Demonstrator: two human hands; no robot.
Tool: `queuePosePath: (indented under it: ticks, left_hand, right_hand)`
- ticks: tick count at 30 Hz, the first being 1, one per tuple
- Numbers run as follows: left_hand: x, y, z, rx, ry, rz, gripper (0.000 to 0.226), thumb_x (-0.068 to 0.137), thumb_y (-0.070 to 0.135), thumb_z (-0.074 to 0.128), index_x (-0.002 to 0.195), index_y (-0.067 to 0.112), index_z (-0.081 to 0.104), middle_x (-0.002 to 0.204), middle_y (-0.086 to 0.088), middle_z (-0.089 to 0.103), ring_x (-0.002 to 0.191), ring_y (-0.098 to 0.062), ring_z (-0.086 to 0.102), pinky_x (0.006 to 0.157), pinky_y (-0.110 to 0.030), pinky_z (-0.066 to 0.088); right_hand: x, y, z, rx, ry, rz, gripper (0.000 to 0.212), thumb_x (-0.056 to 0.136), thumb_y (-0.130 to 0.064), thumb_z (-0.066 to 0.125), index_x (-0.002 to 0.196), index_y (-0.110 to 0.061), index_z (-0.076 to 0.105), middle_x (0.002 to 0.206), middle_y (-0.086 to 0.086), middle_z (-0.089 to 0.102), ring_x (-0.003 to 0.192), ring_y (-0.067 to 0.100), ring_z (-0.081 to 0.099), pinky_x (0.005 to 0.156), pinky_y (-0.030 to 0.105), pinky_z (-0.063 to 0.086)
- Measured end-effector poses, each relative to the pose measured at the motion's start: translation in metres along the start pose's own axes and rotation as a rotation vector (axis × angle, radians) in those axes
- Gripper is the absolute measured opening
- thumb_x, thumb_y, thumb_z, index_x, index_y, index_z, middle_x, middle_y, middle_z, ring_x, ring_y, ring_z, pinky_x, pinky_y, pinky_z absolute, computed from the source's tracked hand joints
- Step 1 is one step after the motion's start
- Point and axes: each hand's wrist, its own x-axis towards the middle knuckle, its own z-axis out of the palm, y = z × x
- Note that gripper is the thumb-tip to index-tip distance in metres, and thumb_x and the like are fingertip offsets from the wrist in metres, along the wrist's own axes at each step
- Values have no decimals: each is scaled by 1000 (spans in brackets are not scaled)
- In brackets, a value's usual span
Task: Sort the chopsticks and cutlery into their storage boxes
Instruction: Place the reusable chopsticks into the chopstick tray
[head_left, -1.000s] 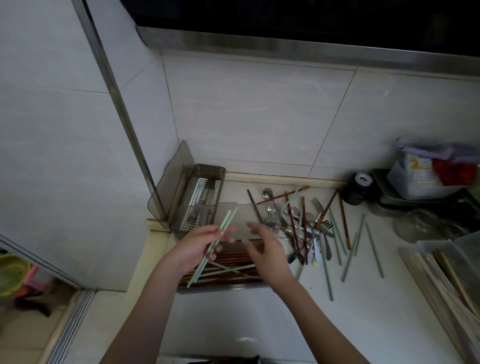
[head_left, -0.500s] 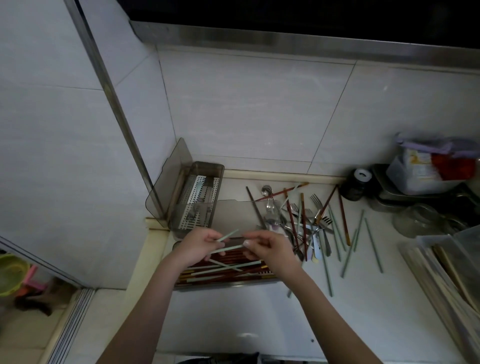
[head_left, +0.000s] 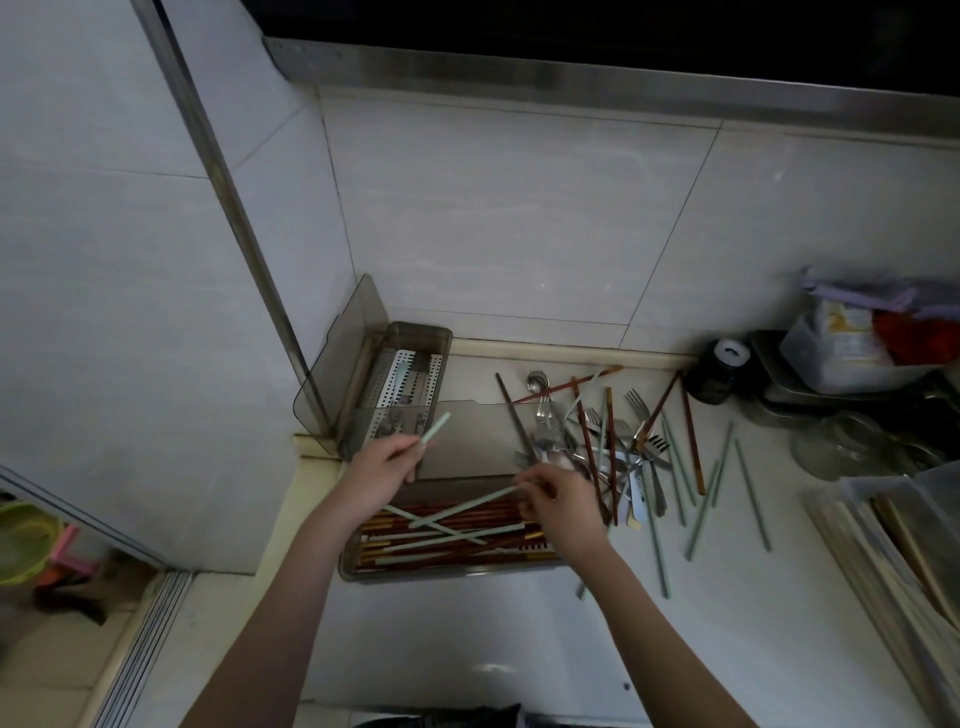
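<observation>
My left hand (head_left: 376, 474) grips a pale green chopstick (head_left: 435, 429) whose tip points up and right. My right hand (head_left: 560, 493) pinches the end of a second pale green chopstick (head_left: 467, 507), which slants down-left over the chopstick box (head_left: 452, 570). That low box holds several red-brown and pale green chopsticks, some lying crossed. Its smoky lid (head_left: 475, 441) stands open behind it. A second box with a perforated metal tray (head_left: 402, 387) sits in the corner and holds a few pieces of cutlery. A loose pile of forks, spoons and chopsticks (head_left: 613, 441) lies to the right.
Loose pale green chopsticks (head_left: 701, 514) lie scattered on the white counter right of the pile. A dark jar (head_left: 719, 371), a metal tray with a plastic container (head_left: 852, 358), a glass jar (head_left: 841, 447) and clear boxes (head_left: 893, 535) crowd the right side. Tiled walls close the corner.
The two green chopsticks held together in my left hand have been split. My right hand now pinches one over the box, and my left hand has lifted the other up and left.
</observation>
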Motion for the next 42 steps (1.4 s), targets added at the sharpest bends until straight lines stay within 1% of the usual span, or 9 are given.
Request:
queuePosePath:
  ticks: [3, 6, 12, 19, 22, 25, 30, 35, 42]
  left_hand:
    - [-5, 4, 3, -40, -139, -62, 25, 98, 11, 41, 98, 20, 65, 74, -2, 57, 60, -11, 43, 55, -23, 31]
    - [-10, 7, 6, 70, -246, -38, 23, 96, 8, 45, 96, 17, 66, 84, 8, 65, 69, -7, 50, 60, -20, 38]
    - [-6, 13, 29, 72, -400, -13, 16, 92, 10, 55, 93, 24, 61, 89, 9, 72, 66, 0, 63, 61, -18, 45]
    - [8, 4, 35, 206, -216, 2, 21, 74, 7, 76, 74, 27, 69, 80, 7, 71, 77, -6, 67, 75, -23, 52]
    - [12, -3, 36, 339, -232, -18, 17, 74, 2, 75, 75, 19, 72, 72, 10, 68, 70, 1, 64, 66, -9, 49]
    - [17, -5, 40, 359, -218, -38, 16, 79, 0, 70, 79, 16, 71, 73, 7, 68, 70, 2, 64, 58, -8, 46]
    - [31, 20, 50, 249, -318, -11, 23, 76, 6, 74, 90, 24, 67, 84, 7, 72, 81, -3, 67, 83, -26, 51]
    - [45, 58, 106, 274, -394, 111, 22, 83, 14, 66, 102, 25, 63, 95, 10, 67, 89, 0, 62, 85, -23, 51]
    - [73, 83, 219, 710, -400, 440, 41, 91, 18, 52, 132, 20, 48, 130, -10, 49, 118, -28, 48, 96, -44, 46]
  right_hand:
    - [-1, -1, 20, -151, -134, -113, 25, 92, 1, 50, 101, -8, 72, 92, -2, 66, 87, 10, 59, 79, 7, 40]
    - [-2, -3, 17, -181, -53, -212, 29, 92, -2, 53, 114, -13, 68, 115, 0, 60, 105, 10, 54, 93, 10, 35]
    - [-1, -11, 10, -145, -107, -328, 31, 88, -10, 62, 117, -20, 66, 100, -2, 64, 88, 10, 59, 83, 20, 47]
    - [1, 9, -4, -315, -72, -179, 33, 94, -5, 47, 112, -20, 71, 116, -4, 68, 107, 12, 61, 93, 21, 45]
    - [3, 15, -7, -320, -78, -149, 38, 93, 0, 44, 109, -20, 72, 117, -4, 67, 108, 12, 60, 94, 23, 46]
    - [6, 28, -19, -197, 73, -92, 32, 93, -2, 48, 104, -20, 72, 101, -6, 67, 88, 8, 62, 80, 24, 52]
    - [16, 64, -65, -90, 456, 136, 24, 93, -8, 51, 109, -20, 65, 92, -2, 67, 58, 10, 58, 51, 22, 45]
    - [22, 112, -107, -130, 543, 411, 35, 87, -15, 64, 120, -13, 53, 118, 12, 57, 99, 27, 58, 84, 38, 52]
    - [20, 129, -111, -219, 353, 490, 47, 82, -23, 70, 124, -14, 50, 121, 17, 54, 108, 35, 54, 88, 36, 47]
